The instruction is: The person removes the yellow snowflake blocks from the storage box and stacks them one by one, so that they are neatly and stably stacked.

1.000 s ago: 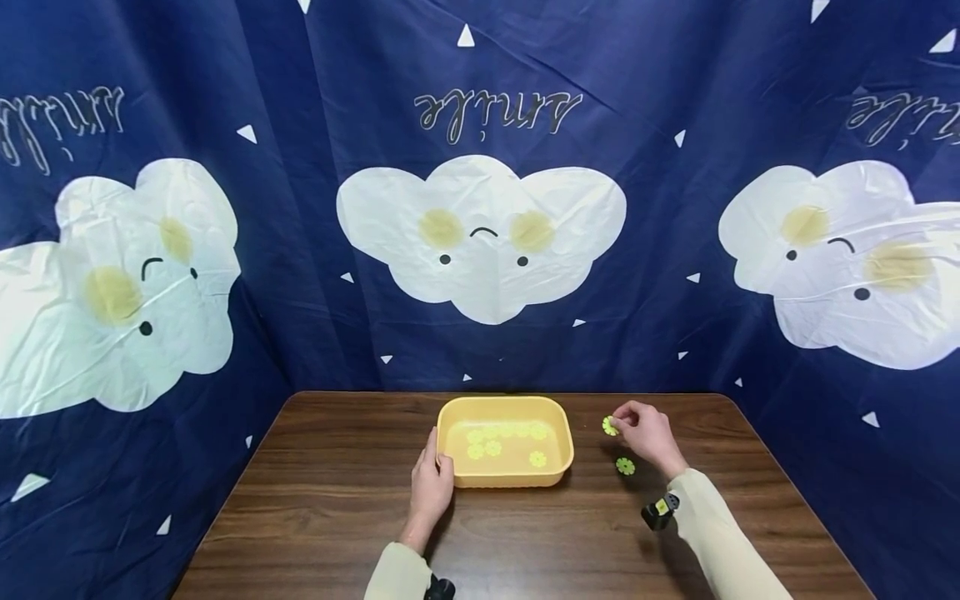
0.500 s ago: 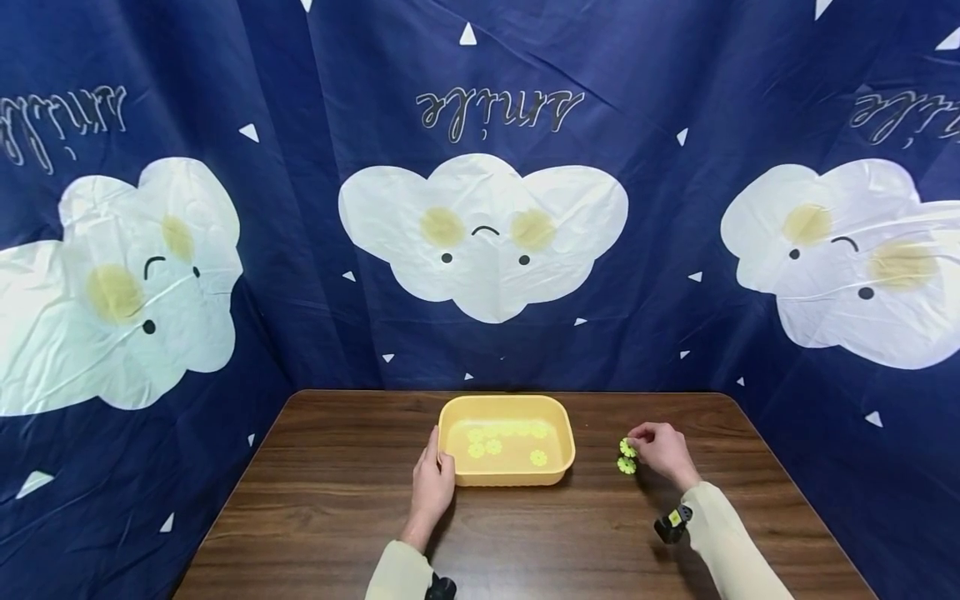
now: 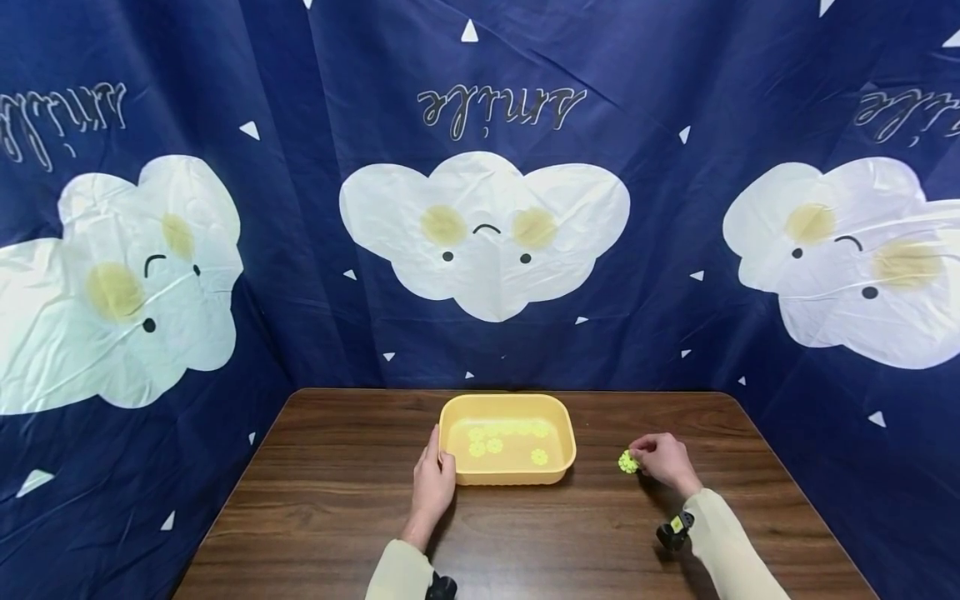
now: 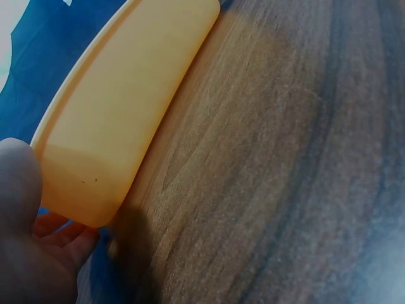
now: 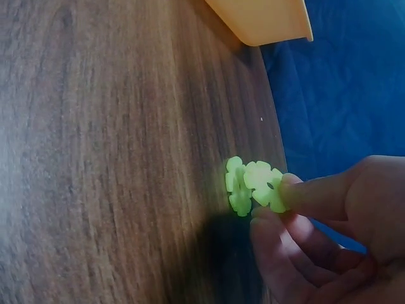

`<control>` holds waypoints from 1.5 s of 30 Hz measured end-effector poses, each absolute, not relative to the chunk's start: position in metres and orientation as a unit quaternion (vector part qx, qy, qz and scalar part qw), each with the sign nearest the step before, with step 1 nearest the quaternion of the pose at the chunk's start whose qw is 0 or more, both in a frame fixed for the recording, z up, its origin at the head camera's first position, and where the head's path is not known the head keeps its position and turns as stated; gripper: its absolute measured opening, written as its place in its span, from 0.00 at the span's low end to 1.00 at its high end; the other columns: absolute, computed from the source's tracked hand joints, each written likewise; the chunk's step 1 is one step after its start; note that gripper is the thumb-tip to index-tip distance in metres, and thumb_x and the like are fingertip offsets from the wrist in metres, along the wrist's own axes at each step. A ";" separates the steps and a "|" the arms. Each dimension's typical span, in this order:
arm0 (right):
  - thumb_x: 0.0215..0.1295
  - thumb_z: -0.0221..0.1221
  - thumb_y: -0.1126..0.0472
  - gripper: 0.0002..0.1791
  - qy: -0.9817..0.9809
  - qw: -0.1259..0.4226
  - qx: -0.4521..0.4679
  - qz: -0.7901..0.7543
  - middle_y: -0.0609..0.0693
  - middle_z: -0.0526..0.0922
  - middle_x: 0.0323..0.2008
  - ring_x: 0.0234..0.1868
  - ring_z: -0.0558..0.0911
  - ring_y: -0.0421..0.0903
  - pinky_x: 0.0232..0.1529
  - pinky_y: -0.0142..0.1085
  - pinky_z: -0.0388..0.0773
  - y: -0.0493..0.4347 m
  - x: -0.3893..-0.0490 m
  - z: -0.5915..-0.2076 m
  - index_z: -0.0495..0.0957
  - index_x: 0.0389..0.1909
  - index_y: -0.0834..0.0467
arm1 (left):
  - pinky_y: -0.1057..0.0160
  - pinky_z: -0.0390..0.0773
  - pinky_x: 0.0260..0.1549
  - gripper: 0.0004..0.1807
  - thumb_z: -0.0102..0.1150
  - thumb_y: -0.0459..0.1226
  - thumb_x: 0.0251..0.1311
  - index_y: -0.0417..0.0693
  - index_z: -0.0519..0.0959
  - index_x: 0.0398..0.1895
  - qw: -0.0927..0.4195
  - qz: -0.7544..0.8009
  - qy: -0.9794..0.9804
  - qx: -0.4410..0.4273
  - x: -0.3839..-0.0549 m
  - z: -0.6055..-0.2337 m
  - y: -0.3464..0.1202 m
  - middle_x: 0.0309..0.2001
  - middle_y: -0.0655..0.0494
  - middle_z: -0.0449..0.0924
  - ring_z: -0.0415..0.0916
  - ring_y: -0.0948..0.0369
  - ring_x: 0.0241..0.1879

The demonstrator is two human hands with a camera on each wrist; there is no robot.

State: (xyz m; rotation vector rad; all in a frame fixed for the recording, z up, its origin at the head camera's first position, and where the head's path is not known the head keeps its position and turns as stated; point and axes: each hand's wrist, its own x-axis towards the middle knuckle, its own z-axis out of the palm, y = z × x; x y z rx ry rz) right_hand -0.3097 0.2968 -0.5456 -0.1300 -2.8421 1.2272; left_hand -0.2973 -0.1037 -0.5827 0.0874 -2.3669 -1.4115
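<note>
My right hand (image 3: 666, 461) pinches a light green flower-shaped plastic piece (image 5: 258, 177) between thumb and fingertips, to the right of the basin. A second green flower piece (image 5: 238, 187) lies on the table, and the held one overlaps it in the right wrist view. At the left end of a yellow plastic basin (image 3: 510, 479), my left hand (image 3: 432, 487) grips the wall. Its thumb (image 4: 19, 183) is on the near corner by the rim, while the other fingers reach round the end. Several more flower pieces (image 3: 539, 457) lie on the basin's floor.
The wooden table (image 3: 525, 542) ends at a back edge close behind the basin. A blue curtain (image 3: 300, 350) with white clouds surrounds the table's back and sides. A small black wrist camera (image 3: 672, 533) is strapped to the right wrist.
My right hand has brought its flower piece toward me and slightly right, down to the one lying on the table. My left hand and the basin have stayed in place.
</note>
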 end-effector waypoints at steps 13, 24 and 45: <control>0.63 0.65 0.62 0.05 -0.947 0.037 -0.031 0.319 0.50 0.87 0.30 0.34 0.80 0.44 0.36 0.39 0.76 0.296 -0.309 -0.552 0.87 0.33 0.58 | 0.43 0.73 0.64 0.31 0.47 0.29 0.69 0.39 0.63 0.76 0.193 -0.502 -0.842 0.033 -0.298 -0.583 -0.103 0.67 0.33 0.72 0.73 0.42 0.66; 0.64 0.64 0.62 0.05 -0.945 0.032 -0.045 0.323 0.52 0.88 0.32 0.36 0.82 0.47 0.37 0.40 0.76 0.295 -0.311 -0.559 0.87 0.32 0.59 | 0.43 0.72 0.64 0.31 0.47 0.29 0.69 0.39 0.63 0.76 0.189 -0.501 -0.844 0.032 -0.297 -0.582 -0.103 0.68 0.33 0.72 0.72 0.41 0.66; 0.65 0.62 0.63 0.06 -0.943 0.022 -0.057 0.328 0.53 0.87 0.33 0.36 0.81 0.49 0.36 0.40 0.77 0.293 -0.311 -0.557 0.86 0.34 0.61 | 0.42 0.72 0.64 0.30 0.47 0.29 0.69 0.38 0.64 0.76 0.189 -0.502 -0.843 0.036 -0.297 -0.581 -0.102 0.67 0.33 0.72 0.73 0.41 0.66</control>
